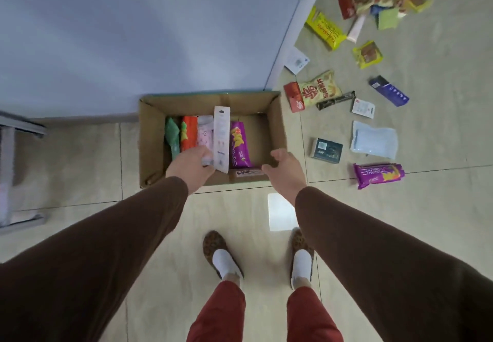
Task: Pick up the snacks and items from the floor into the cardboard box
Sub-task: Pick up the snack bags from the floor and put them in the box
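Observation:
An open cardboard box [274, 117] stands on the tiled floor against the wall. Inside it, packets stand in a row: green [172, 135], orange [189, 135], pink [205, 135], a tall white blister card [222, 133] and a purple snack bag [239, 145]. My left hand [193, 164] reaches into the box and grips the lower end of the white card. My right hand [285, 167] hovers over the box's near right corner, fingers apart, holding nothing. Many snacks lie scattered on the floor to the right, among them a purple packet [378, 176].
Right of the box lie a dark small box [326, 149], a pale blue pouch [373, 140], a yellow-red snack bag [316, 91], a navy box [389, 91] and a far pile with a yellow packet [325, 28]. A grey frame [16, 171] stands at left. My feet [221, 253] are behind the box.

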